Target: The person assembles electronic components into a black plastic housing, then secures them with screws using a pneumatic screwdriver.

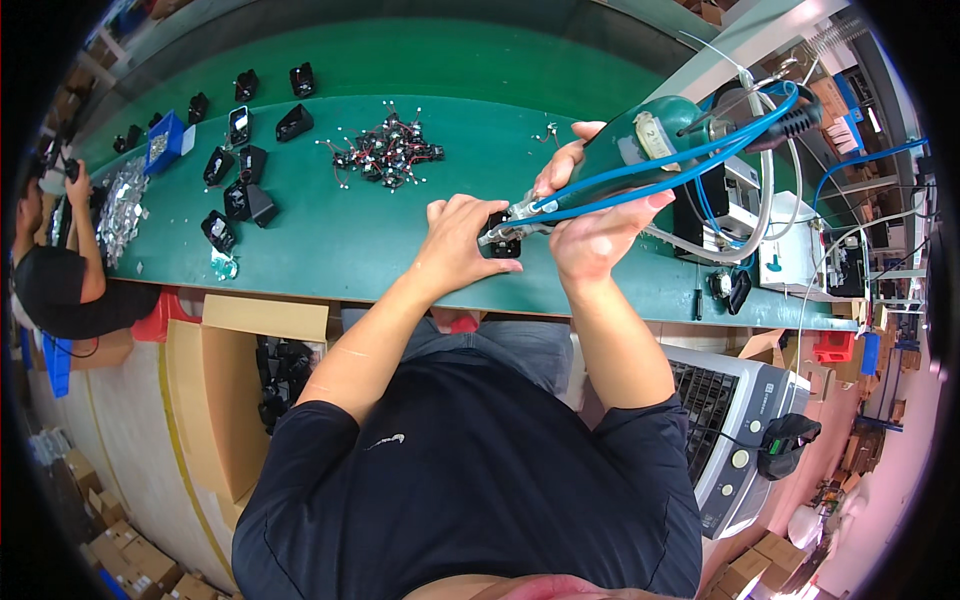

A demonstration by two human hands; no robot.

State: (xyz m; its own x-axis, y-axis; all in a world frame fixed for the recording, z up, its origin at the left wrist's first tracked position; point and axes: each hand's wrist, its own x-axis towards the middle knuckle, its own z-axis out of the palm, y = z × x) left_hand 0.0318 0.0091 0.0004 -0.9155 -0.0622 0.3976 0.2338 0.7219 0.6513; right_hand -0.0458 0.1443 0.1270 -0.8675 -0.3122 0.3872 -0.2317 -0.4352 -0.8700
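Observation:
My right hand (592, 245) is wrapped round a green power screwdriver (612, 155) with blue tubes (640, 183) running along its body. The driver slants down to the left, its metal tip end over a small black plastic part (508, 246) on the green bench. My left hand (452, 245) grips that part between thumb and fingers, holding it against the bench top. The tip end hides some of the part, so I cannot tell whether the bit touches it. Beyond my left hand lies a pile of small black parts with red wires (388, 150).
Several black housings (240, 195) lie on the bench (330, 235) at left, near a blue bin (165, 145). A co-worker (60, 260) is at the far left. A cardboard box (215, 400) and an air cooler (735, 430) flank me. Cables and a white box (790, 265) are at right.

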